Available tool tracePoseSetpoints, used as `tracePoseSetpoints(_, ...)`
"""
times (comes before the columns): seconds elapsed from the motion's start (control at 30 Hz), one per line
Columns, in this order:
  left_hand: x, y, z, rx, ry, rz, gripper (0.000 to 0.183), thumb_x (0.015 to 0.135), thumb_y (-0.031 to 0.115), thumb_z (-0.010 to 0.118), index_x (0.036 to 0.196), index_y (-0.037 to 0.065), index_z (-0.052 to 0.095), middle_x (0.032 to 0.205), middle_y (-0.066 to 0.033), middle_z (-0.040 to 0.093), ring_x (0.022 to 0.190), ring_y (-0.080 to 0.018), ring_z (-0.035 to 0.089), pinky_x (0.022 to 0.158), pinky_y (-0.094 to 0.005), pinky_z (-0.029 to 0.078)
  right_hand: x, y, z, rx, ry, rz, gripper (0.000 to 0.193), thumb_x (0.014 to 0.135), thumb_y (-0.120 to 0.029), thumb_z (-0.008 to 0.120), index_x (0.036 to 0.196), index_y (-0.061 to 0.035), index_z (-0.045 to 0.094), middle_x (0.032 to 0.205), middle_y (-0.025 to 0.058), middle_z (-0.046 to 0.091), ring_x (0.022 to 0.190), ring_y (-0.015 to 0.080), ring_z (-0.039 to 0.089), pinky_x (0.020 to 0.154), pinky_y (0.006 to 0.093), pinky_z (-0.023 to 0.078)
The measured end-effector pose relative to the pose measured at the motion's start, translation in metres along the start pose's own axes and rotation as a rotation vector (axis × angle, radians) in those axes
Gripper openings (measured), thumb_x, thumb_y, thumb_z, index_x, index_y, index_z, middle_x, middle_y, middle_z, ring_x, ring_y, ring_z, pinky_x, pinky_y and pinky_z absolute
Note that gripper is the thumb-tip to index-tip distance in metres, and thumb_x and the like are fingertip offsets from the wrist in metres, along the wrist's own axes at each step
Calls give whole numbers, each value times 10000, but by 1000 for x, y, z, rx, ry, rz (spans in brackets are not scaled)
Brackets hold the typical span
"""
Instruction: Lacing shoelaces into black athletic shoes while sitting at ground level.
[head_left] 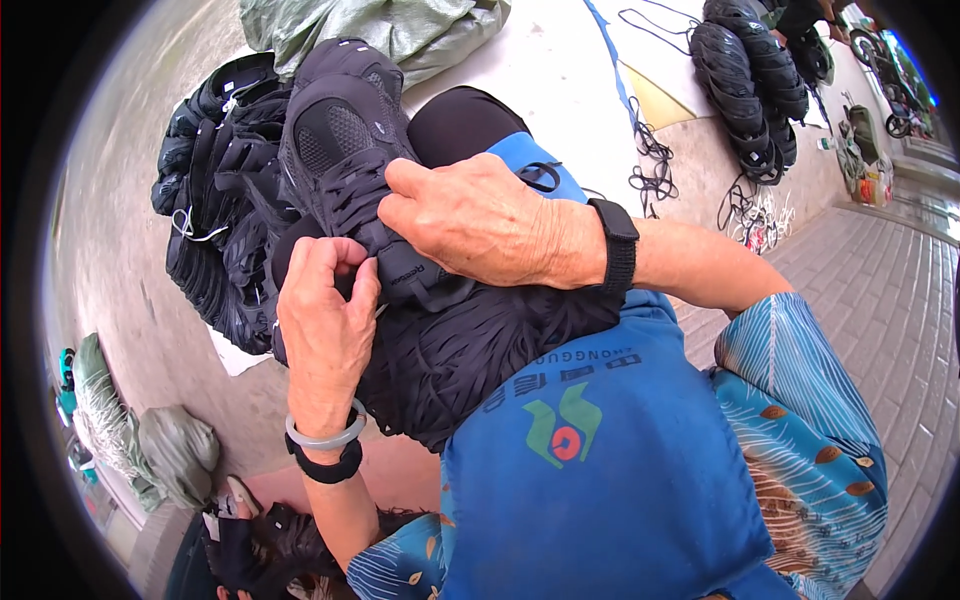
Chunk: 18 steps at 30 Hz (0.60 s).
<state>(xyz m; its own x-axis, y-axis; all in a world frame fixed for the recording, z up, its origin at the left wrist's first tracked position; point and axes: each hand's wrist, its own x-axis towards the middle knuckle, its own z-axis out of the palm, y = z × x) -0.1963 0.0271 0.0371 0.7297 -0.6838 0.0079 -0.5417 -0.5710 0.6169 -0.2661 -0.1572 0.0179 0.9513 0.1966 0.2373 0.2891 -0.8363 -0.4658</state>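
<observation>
A black shoe upper point(338, 125) with mesh panels lies across my lap, toe pointing away, black laces crossing its front. My left hand point(328, 300) is at its near left side, thumb and forefinger pinched together. Over the lacing, my right hand point(480, 220) is closed, its fingertips partly hidden beneath it. What either pinch holds is too small or covered to make out. A thick bundle of black laces point(480, 350) lies on my lap below the upper, over a blue apron point(610, 480).
Stacked black shoe uppers point(225, 190) stand at the left beside a grey-green sack point(400, 40). Another stack of uppers point(745, 85) is at the far right, with loose black laces point(652, 165) on the floor nearby. More sacks point(175, 455) lie at lower left, near another person's hand point(235, 594).
</observation>
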Motion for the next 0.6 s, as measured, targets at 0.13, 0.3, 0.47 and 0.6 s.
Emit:
tracePoseSetpoints(0.13, 0, 2, 0, 36, 29, 65, 144, 763, -18, 656, 879, 7, 575, 808, -120, 548, 705, -281, 596, 636, -365, 475, 5, 7, -5, 59, -87, 12, 134, 755, -69, 641, 864, -35, 569, 837, 119, 520, 722, 310, 615, 576, 412, 500)
tracePoseSetpoints(0.3, 7, 2, 3, 62, 54, 123, 157, 755, -35, 635, 889, 13, 568, 799, -129, 557, 704, -304, 596, 638, -377, 477, 5, 17, 0, 174, -59, 16, 144, 752, -70, 637, 877, -38, 573, 834, 119, 542, 732, 343, 607, 618, 440, 498)
tracePoseSetpoints(0.47, 12, 3, -1, 145, -15, 164, 151, 751, -46, 620, 875, 22, 566, 804, -119, 566, 680, -297, 610, 604, -383, 492, 9, 17, 1, 95, -41, -92, 147, 768, -86, 620, 864, -28, 525, 830, 115, 499, 683, 316, 594, 564, 415, 492)
tracePoseSetpoints(0.6, 18, 7, -13, 303, 70, 403, 154, 744, -29, 629, 861, 43, 558, 820, -110, 532, 634, -300, 607, 537, -368, 505, 7, 16, 8, 1, 17, -193, 150, 780, -90, 603, 849, -27, 486, 821, 110, 449, 645, 281, 582, 508, 377, 478)
